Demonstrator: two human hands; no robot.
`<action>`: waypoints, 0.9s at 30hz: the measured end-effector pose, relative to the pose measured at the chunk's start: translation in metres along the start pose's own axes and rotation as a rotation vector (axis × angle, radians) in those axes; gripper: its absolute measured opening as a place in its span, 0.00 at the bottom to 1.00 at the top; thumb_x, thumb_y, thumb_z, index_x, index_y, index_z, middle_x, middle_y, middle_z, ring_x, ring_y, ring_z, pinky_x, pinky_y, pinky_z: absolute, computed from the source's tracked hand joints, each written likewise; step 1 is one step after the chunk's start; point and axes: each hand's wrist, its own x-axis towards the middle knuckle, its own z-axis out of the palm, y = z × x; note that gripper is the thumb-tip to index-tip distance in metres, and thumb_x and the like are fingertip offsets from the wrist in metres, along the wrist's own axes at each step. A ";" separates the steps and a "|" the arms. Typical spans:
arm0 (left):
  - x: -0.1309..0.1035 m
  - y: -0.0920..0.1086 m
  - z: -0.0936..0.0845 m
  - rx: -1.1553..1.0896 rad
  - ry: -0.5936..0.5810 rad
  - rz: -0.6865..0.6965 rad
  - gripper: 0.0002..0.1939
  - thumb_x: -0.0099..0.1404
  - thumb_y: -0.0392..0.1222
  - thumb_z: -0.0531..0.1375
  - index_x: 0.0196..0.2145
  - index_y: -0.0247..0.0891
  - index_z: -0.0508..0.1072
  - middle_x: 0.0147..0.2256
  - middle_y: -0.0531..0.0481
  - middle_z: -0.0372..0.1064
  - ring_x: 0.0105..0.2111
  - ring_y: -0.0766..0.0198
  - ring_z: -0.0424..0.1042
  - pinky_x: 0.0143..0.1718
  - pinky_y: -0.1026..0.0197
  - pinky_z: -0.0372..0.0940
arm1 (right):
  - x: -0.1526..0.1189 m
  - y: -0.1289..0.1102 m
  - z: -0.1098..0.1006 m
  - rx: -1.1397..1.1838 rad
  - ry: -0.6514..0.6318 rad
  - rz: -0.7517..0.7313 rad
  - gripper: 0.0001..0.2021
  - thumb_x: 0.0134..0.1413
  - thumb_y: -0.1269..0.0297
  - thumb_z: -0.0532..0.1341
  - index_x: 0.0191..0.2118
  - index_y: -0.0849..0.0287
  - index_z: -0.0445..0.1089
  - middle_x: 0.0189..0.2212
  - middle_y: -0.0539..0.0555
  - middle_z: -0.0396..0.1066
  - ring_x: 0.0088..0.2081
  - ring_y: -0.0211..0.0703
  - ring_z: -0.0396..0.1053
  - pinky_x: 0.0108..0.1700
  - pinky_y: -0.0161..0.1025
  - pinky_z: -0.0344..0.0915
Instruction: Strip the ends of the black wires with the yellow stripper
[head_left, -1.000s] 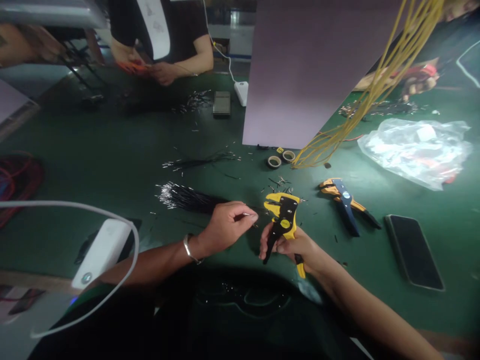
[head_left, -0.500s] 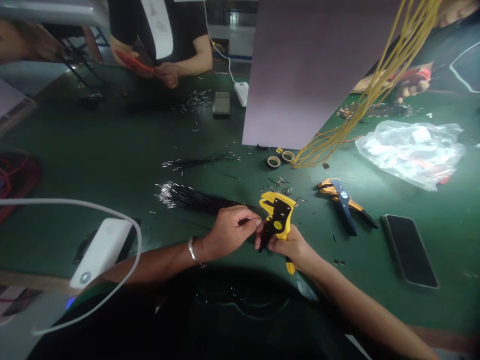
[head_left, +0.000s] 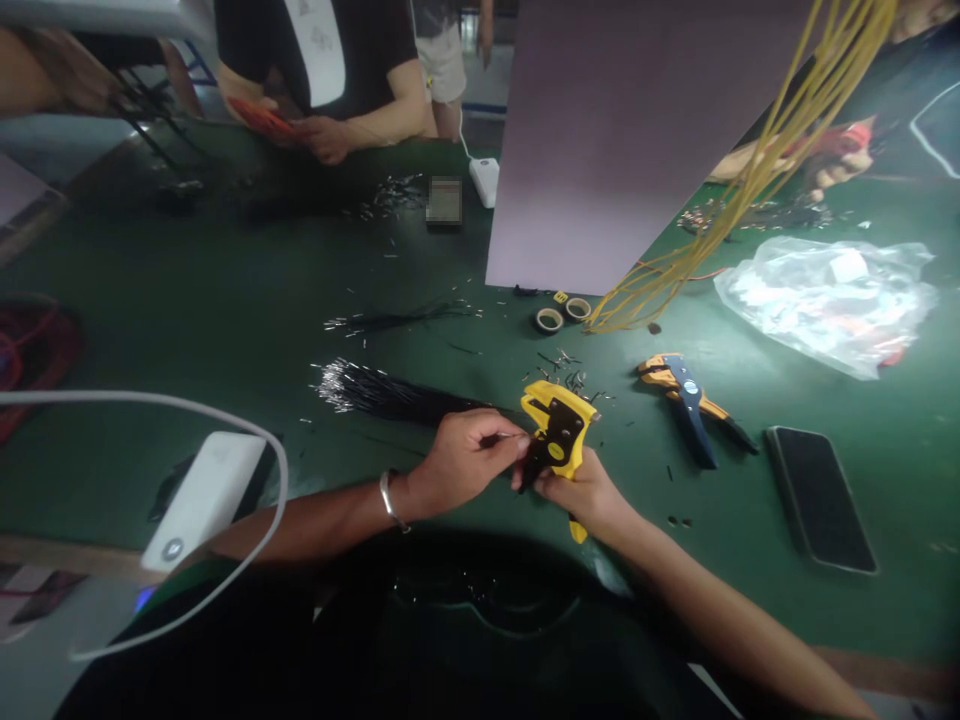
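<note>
My left hand (head_left: 469, 460), with a silver bangle at the wrist, pinches a thin dark wire close to the jaws of a yellow and black wire stripper (head_left: 559, 425). The fingers of my right hand (head_left: 574, 485) are wrapped round the tool's handles, its head pointing up. Behind my left hand lies a bundle of black wires (head_left: 390, 393) with bare silvery ends at its left. Short wire scraps (head_left: 574, 378) are scattered just beyond the stripper. The wire's tip is too small to make out.
An orange and blue stripper (head_left: 686, 390) and a phone (head_left: 821, 498) lie at the right, below a clear plastic bag (head_left: 832, 300). Yellow wires (head_left: 750, 190) hang beside a pale panel (head_left: 600, 140). A white power bank (head_left: 202, 500) is at the left. Co-workers' hands hold red tools across the table.
Both my hands hold nearly the same pose, the stripper tilted slightly. Another person's legs have appeared in the background, and the co-worker's hands opposite have shifted a little.
</note>
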 end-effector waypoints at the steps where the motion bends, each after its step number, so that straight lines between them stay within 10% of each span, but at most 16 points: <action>1: 0.000 0.000 0.000 -0.007 -0.002 0.000 0.09 0.62 0.35 0.59 0.25 0.35 0.75 0.23 0.50 0.74 0.26 0.68 0.71 0.31 0.66 0.66 | 0.000 0.000 0.000 -0.012 0.006 -0.004 0.09 0.39 0.73 0.57 0.31 0.60 0.69 0.25 0.52 0.71 0.30 0.43 0.69 0.36 0.42 0.67; 27: 0.002 0.003 0.002 -0.031 0.003 -0.032 0.06 0.58 0.33 0.60 0.25 0.33 0.76 0.24 0.49 0.73 0.25 0.68 0.69 0.27 0.67 0.64 | -0.002 0.019 0.009 -0.003 0.184 0.015 0.10 0.44 0.60 0.67 0.28 0.59 0.67 0.18 0.51 0.70 0.22 0.42 0.68 0.29 0.41 0.68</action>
